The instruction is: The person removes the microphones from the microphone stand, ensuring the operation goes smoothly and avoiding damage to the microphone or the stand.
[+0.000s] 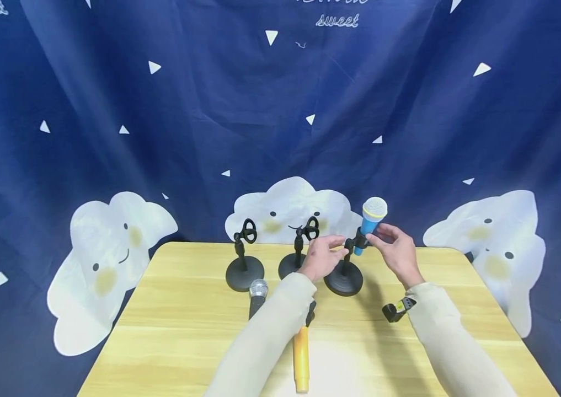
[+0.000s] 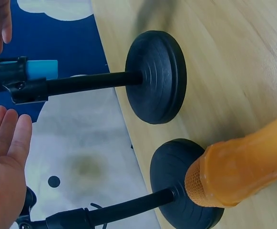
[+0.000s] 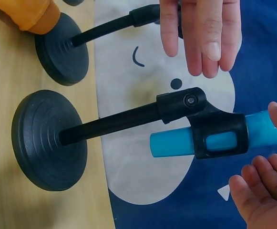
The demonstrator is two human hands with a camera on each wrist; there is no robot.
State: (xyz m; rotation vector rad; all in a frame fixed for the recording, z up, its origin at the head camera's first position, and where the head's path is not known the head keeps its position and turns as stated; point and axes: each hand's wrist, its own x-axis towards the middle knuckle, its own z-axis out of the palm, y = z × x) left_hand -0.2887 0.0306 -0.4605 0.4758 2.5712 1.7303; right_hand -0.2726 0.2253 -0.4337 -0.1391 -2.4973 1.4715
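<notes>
A blue microphone with a white mesh head and yellow ring leans in the clip of the rightmost black desk stand. My right hand is at its right side, the thumb overlapping the blue body just above the clip. The other right fingers are loosely bent, with a gap between them and the handle. On the opposite side my left hand reaches toward the stand's joint, its fingers extended and holding nothing.
Two more black stands, one at the left and one in the middle, have no microphone in their clips. A black microphone with a silver head and an orange microphone are partly hidden by my left sleeve. A blue curtain hangs behind the wooden table.
</notes>
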